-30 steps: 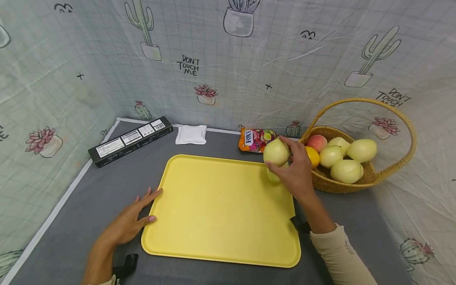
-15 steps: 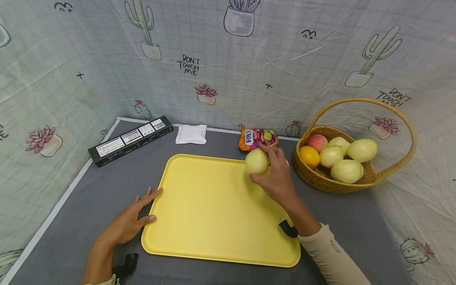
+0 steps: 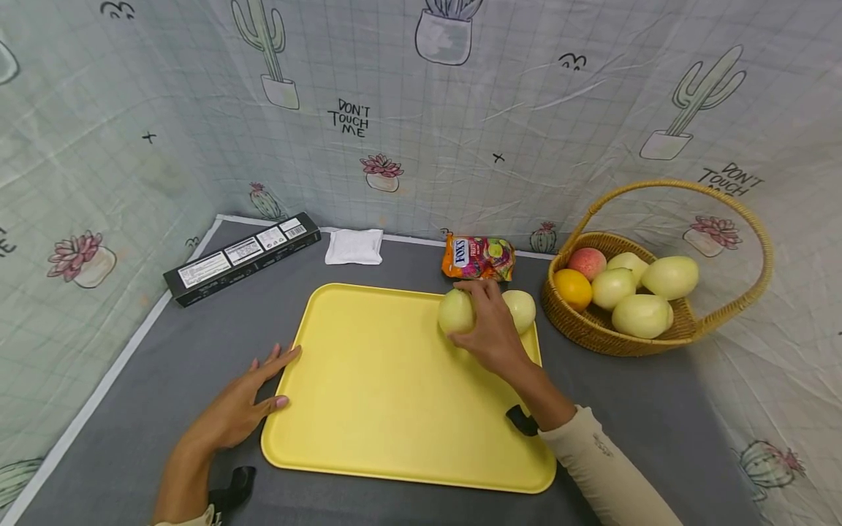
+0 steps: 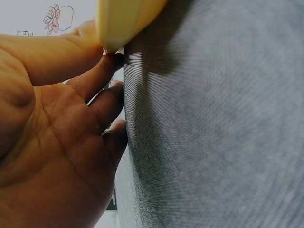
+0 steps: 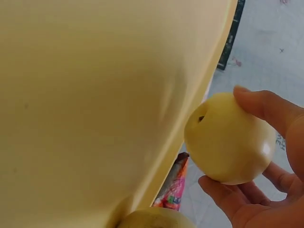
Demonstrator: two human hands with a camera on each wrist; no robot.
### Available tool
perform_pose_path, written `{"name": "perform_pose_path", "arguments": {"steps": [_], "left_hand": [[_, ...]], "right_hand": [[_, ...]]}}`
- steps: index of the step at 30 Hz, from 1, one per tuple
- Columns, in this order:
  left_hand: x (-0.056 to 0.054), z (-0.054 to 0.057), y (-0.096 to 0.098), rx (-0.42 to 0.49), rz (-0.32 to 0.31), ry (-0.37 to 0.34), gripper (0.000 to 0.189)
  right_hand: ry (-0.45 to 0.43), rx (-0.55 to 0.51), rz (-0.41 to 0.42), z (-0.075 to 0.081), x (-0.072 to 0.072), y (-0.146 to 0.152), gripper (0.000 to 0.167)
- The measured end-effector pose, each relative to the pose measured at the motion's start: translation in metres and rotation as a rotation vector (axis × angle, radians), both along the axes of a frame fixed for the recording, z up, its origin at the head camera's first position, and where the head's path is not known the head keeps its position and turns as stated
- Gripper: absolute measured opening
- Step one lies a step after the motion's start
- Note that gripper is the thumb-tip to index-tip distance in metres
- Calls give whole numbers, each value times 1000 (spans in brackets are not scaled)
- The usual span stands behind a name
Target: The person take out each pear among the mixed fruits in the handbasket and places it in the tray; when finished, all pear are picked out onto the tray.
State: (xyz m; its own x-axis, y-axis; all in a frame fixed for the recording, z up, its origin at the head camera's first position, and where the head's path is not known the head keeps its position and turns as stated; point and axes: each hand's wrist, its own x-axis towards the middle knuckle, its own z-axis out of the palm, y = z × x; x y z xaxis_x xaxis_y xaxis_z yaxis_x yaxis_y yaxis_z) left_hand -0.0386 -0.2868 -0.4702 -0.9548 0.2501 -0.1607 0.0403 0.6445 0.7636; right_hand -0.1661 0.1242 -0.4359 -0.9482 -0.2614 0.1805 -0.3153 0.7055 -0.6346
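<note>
I saw the right hand (image 3: 490, 327) gripping a pale fruit (image 3: 454, 313) near the far rim of the tray (image 3: 395, 398).
Another fruit (image 3: 520, 310) sat at its far-right corner; the left hand's (image 3: 240, 409) outstretched fingers touched its left rim.

And it's plain, bright yellow all over the tray (image 3: 401, 394); pale yellow-green on the held fruit (image 5: 228, 140), paler cream-yellow on its neighbour (image 3: 522, 310); fine-lined grey across the tabletop (image 3: 125, 402); golden-tan weave on the basket (image 3: 588, 332), showing a rosy peach (image 3: 587, 263), a vivid orange (image 3: 572, 290) and light yellow-green fruits (image 3: 641, 316); orange meets magenta on the sweet packet (image 3: 479, 259); plain white sachet (image 3: 354, 247); black box (image 3: 243, 259) patched with white; cream sleeve (image 3: 605, 460); and, behind, a pale grey backdrop (image 3: 421, 102), gridded, with green cacti (image 3: 266, 44), pink succulents (image 3: 74, 256), black lettering (image 3: 351, 117)!
</note>
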Motion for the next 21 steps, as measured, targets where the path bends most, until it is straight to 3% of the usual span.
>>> {"name": "perform_pose_path", "arguments": {"steps": [16,21], "left_hand": [[0,0,1,0,5,-4,86],[0,1,1,0,6,-5,85]], "right_hand": [[36,101,19,-8,-6,3,84],[2,89,16,-6,-3,5,77]]}}
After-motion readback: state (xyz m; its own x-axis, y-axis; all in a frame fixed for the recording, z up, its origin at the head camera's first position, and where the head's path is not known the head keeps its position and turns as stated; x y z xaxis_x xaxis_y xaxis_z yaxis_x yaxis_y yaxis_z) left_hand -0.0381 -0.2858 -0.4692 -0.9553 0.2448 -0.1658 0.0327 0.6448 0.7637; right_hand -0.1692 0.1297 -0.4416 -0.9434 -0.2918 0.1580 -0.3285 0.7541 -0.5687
